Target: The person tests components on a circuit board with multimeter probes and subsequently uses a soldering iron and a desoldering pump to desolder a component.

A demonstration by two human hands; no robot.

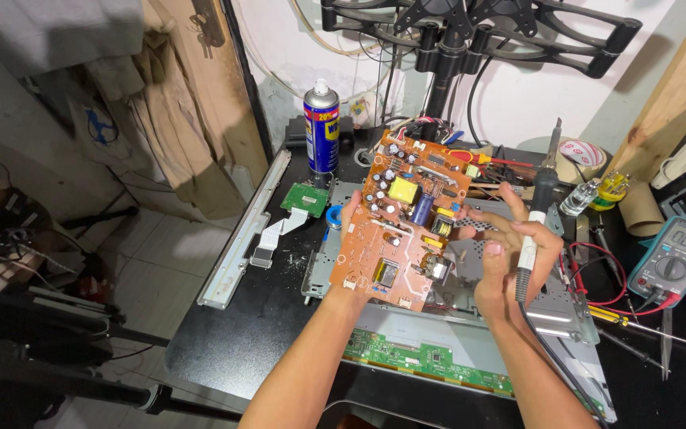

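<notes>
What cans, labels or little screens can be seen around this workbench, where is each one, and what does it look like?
Spray can: upright at the back of the table, left of the orange circuit board; blue cylinder, yellow label panel, grey cap.
Multimeter: right edge of the table; teal casing, grey screen, round dial.
Small bottle: back right, yellow label, beside a clear one.

Both hands raised, left [348,218] and right [510,254] grip closed.
</notes>
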